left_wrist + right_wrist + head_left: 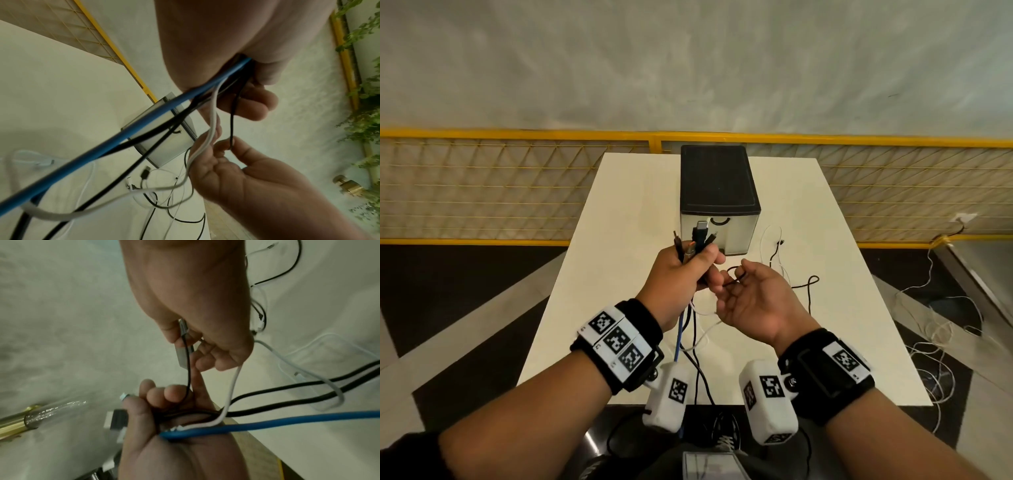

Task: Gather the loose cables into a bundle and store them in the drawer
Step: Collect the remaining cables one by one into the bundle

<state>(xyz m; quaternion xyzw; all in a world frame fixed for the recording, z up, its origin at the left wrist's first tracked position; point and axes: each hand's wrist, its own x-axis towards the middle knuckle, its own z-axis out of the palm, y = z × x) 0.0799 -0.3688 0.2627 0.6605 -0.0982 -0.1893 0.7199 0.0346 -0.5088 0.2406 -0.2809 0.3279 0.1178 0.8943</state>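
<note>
My left hand (690,265) grips a bundle of cables (697,240) above the white table (619,240), plugs sticking up from the fist. A blue cable (144,129), thick black ones and a white one (230,394) hang from the fist toward the near table edge. Just to its right, my right hand (743,287) is palm up and pinches a thin black cable (232,123) that runs up into the left fist. The small drawer unit (719,202), black top and pale front, stands shut behind the hands.
A loose thin white cable (774,246) and a black one (806,287) lie on the table right of the drawer unit. A yellow mesh railing (517,192) runs behind the table. More cables (935,329) lie on the floor at right.
</note>
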